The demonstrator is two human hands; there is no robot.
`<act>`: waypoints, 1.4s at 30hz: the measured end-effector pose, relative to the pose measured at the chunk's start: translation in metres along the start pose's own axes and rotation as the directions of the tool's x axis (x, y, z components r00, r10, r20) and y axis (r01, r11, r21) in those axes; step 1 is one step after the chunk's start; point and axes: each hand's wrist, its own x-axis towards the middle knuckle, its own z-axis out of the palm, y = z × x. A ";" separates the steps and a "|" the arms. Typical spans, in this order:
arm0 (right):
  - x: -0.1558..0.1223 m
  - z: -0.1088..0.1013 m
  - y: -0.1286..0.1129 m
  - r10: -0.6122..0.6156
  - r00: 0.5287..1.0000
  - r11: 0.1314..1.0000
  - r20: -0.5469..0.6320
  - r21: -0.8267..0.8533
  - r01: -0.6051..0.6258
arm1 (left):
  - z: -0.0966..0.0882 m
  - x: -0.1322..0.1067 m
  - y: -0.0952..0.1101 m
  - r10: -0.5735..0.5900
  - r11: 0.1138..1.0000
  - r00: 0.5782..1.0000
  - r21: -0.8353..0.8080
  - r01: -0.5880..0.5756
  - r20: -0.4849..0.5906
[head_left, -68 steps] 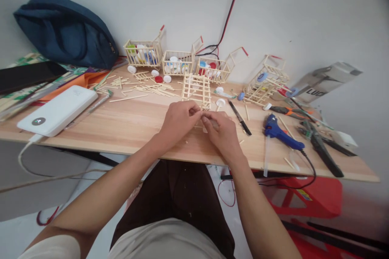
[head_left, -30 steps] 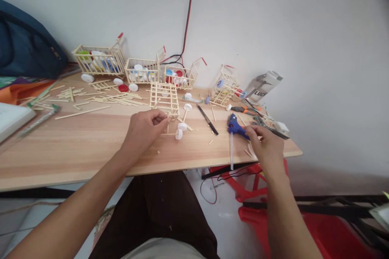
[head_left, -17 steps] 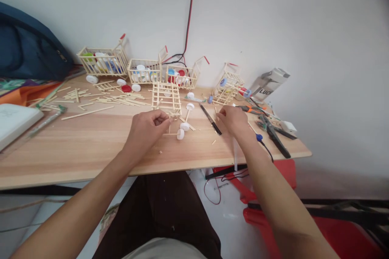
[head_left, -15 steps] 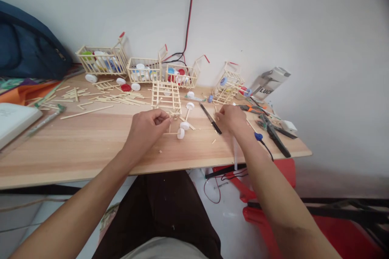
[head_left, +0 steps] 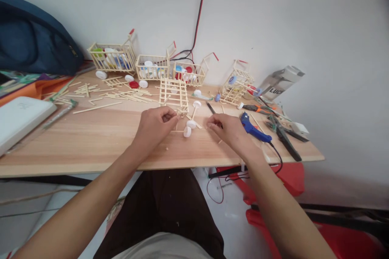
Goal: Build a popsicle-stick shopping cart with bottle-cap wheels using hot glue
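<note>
My left hand (head_left: 159, 126) is closed in a pinch at the near edge of a small cart frame (head_left: 173, 94) of thin wooden sticks. What its fingertips hold is too small to make out. Beside them lie wheel axles with white caps (head_left: 187, 131) for wheels. My right hand (head_left: 227, 131) hovers over a black pen (head_left: 210, 107), hiding most of it. Its fingers are curled towards the thumb, and anything between them is hidden. Right of that hand a blue glue gun (head_left: 257, 130) lies on the wooden table (head_left: 100, 137).
Stick carts filled with bottle caps (head_left: 114, 58) stand along the wall. Loose sticks (head_left: 133, 95) are scattered left of the frame. Orange-handled pliers (head_left: 257, 108), a carton (head_left: 281, 83) and black-handled tools (head_left: 288, 143) lie right. A white box (head_left: 26, 119) and blue bag (head_left: 39, 40) are left.
My right hand has moved left, off the glue gun and over the pen, and the glue gun now shows. My left hand stays at the frame. The view has shifted slightly left.
</note>
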 end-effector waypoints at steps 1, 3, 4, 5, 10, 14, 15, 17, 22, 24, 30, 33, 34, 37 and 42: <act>-0.001 0.002 -0.001 -0.012 1.000 1.000 0.001 -0.002 0.012 | 0.000 0.000 0.000 -0.003 1.000 1.000 0.001 0.003 0.000; 0.000 0.003 -0.001 -0.024 0.999 0.999 -0.036 -0.024 0.023 | 0.000 -0.001 0.001 -0.009 1.000 1.000 -0.001 0.009 -0.003; 0.000 0.002 0.000 -0.020 0.997 0.999 -0.072 -0.040 0.018 | 0.000 -0.001 0.001 -0.010 1.000 1.000 -0.005 0.010 0.001; 0.001 0.000 0.001 -0.016 0.995 0.999 -0.100 -0.049 0.011 | 0.000 -0.002 0.001 -0.012 1.000 1.000 -0.025 0.012 -0.004; 0.012 -0.018 -0.014 -0.069 0.973 0.998 -0.222 -0.015 0.067 | 0.001 -0.002 -0.003 0.001 0.999 1.000 -0.033 0.000 0.023; 0.036 -0.037 -0.061 -0.272 0.911 0.961 -0.310 -0.031 0.276 | 0.002 -0.001 -0.006 0.027 0.999 0.999 -0.027 -0.027 0.021; 0.045 -0.040 -0.076 -0.322 0.901 0.944 -0.291 -0.035 0.327 | 0.002 -0.002 -0.007 0.036 0.999 0.999 -0.019 -0.036 0.024; 0.067 -0.040 -0.108 -0.424 0.868 0.903 -0.258 -0.048 0.427 | 0.003 -0.002 -0.008 0.052 0.999 0.998 0.002 -0.052 0.022; 0.131 -0.009 -0.178 -0.535 0.839 0.824 0.100 -0.156 0.545 | 0.006 -0.003 -0.012 0.055 0.998 0.998 0.010 -0.055 -0.007; 0.151 0.010 -0.198 -0.448 0.847 0.798 0.287 -0.299 0.523 | 0.006 -0.003 -0.013 0.056 0.998 0.998 0.006 -0.056 -0.002; 0.174 0.050 -0.225 -0.404 0.755 0.662 0.516 -0.405 0.631 | 0.004 -0.005 -0.011 0.034 0.999 0.999 0.009 -0.034 0.019; 0.179 0.063 -0.228 -0.427 0.728 0.604 0.536 -0.431 0.671 | 0.003 -0.005 -0.010 0.041 0.999 0.999 0.029 -0.042 0.034; 0.182 0.067 -0.229 -0.437 0.723 0.588 0.535 -0.439 0.679 | 0.003 -0.005 -0.010 0.044 0.998 0.998 0.036 -0.045 0.036; 0.192 0.079 -0.234 -0.460 0.710 0.551 0.533 -0.456 0.699 | 0.004 -0.005 -0.012 0.053 0.997 0.998 0.058 -0.055 0.030; 0.200 0.100 -0.241 -0.481 0.688 0.499 0.544 -0.476 0.725 | 0.008 -0.005 -0.016 0.043 0.995 0.999 0.085 -0.045 0.023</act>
